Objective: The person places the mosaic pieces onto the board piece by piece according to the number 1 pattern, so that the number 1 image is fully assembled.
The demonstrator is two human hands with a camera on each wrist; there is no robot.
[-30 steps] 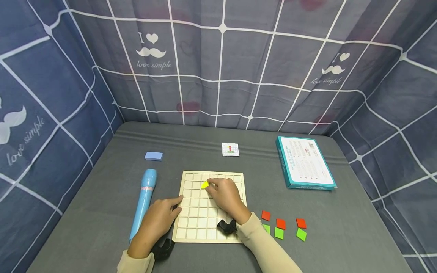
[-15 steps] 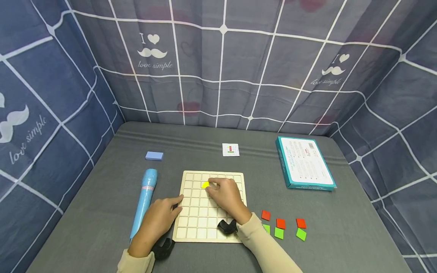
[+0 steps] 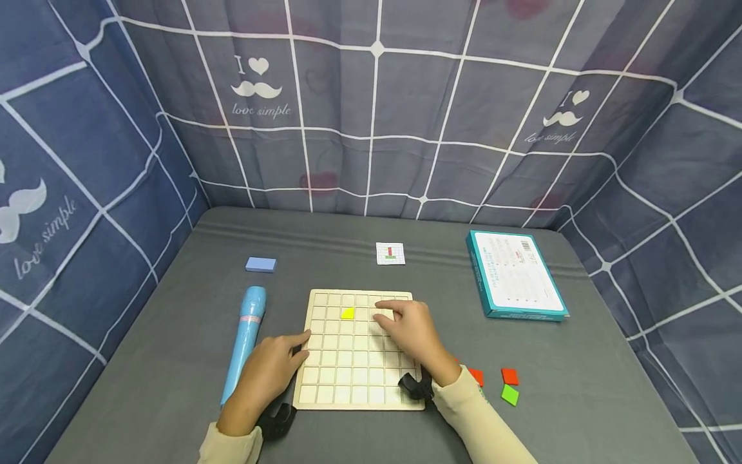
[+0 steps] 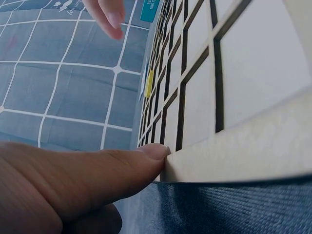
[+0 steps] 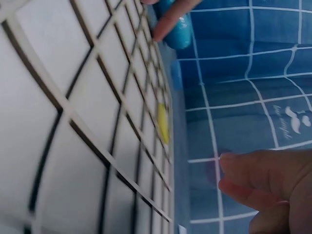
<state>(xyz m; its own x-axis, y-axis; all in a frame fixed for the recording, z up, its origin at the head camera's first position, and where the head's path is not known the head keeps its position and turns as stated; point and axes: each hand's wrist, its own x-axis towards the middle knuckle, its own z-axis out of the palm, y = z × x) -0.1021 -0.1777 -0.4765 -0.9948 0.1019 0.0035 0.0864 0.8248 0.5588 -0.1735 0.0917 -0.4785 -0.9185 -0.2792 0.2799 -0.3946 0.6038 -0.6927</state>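
A pale wooden grid board [image 3: 342, 393] lies on the grey cloth. One yellow square tile [image 3: 348, 313] sits in a cell of its upper left part; the right wrist view shows that yellow tile [image 5: 163, 123] too. My left hand [image 3: 272, 367] rests against the board's left edge, index finger and thumb extended; a fingertip [image 4: 155, 151] touches the rim in the left wrist view. Over the upper right of the board hovers my right hand [image 3: 414, 332], thumb and index finger apart, with nothing between them.
Right of the board lie red tiles [image 3: 509, 376] and a green tile [image 3: 510, 394], partly covered by the right sleeve. A blue tube [image 3: 246, 341], a blue block [image 3: 261, 265], a pattern card [image 3: 390, 253] and a teal-edged box [image 3: 517, 274] surround the board.
My right hand has let go of the yellow tile and moved right, away from it. The tile stays in its cell. The left hand has kept its place.
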